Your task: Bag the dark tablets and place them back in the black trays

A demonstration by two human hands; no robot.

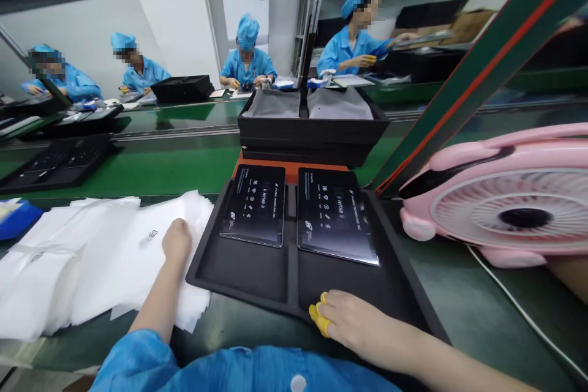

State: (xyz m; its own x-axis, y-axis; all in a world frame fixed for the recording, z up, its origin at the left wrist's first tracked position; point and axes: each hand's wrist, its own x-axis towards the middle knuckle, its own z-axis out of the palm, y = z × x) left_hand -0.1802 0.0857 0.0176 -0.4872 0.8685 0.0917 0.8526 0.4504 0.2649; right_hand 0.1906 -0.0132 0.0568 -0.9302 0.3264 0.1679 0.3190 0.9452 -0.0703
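My left hand (177, 241) is closed at the right edge of a spread stack of thin white plastic bags (110, 251), its fingers curled on the top one. My right hand (351, 321), with yellow finger cots (321, 318) on some fingers, hovers at or touches the front edge of a black tray (293, 275). Its fingers are curled together; whatever they may hold is hidden. In the tray's two compartments lie two dark, glossy tablets, the left tablet (255, 205) and the right tablet (336, 214), both with printed film on their faces.
Stacked black trays (312, 135) holding grey-white sleeved items stand behind. A pink fan (505, 196) is at the right, its white cable (509, 300) on the bench. Another black tray (55, 162) lies far left, near a blue container (18, 220). Several co-workers sit across the green line.
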